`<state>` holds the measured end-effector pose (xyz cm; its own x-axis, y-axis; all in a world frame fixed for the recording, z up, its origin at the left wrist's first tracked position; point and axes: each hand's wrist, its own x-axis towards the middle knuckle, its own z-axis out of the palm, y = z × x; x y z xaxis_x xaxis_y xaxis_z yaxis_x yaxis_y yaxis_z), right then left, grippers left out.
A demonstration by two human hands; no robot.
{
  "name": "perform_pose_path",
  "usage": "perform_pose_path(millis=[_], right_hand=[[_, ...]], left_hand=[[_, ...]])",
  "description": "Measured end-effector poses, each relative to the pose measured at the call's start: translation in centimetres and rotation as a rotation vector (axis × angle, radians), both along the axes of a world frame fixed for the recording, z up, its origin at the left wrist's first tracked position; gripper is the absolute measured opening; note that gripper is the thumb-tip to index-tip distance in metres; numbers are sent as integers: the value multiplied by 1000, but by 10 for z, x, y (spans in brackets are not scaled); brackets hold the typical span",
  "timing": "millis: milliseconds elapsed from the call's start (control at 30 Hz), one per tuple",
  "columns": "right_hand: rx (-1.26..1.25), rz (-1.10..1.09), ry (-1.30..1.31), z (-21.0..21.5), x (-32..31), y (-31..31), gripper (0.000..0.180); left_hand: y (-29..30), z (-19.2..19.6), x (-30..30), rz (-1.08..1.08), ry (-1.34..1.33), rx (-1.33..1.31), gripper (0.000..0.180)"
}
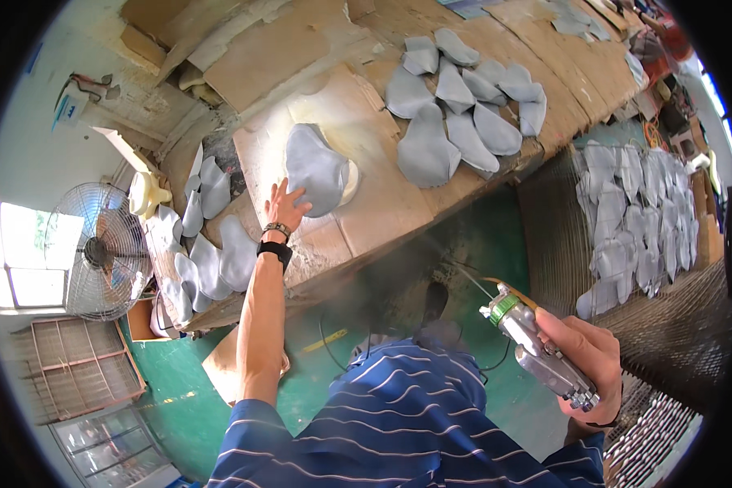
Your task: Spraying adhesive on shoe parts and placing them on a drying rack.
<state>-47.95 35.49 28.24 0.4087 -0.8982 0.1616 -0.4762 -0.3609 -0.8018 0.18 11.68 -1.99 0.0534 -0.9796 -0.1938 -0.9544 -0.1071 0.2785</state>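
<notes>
A person in a striped blue shirt (pixel 382 423) grasps a metal spray gun (pixel 535 346) in the right hand (pixel 586 358), above the green floor (pixel 504 415). The left hand (pixel 286 205), fingers spread and unclenched, touches the near left edge of a gray molded piece (pixel 313 167) lying on the cardboard-covered desk (pixel 581 69). Similar gray pieces (pixel 427 150) lie to its left and far right; a fan (pixel 98 252) stands at left.

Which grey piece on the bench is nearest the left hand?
The lone grey piece, with a cream edge showing at its right; the left hand has fingers at its lower-left edge. The other grey pieces lie grouped to either side.
</notes>
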Motion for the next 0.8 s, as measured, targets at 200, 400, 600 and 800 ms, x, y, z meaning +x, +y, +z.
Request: perform_pose_path(millis=[200,400,600,800], right_hand=[[42,12,56,14,24,-17,71],[27,-114,41,24,61,-24,61],[99,243,95,43,84,-31,72],[-7,-37,119,37,119,-41,62]], left_hand=[[5,-13,0,71,50,-42,54],[26,-14,15,364,640,-376,67],[119,-10,50,355,827,-542,56],[224,-51,89,602,682,-265,43]])
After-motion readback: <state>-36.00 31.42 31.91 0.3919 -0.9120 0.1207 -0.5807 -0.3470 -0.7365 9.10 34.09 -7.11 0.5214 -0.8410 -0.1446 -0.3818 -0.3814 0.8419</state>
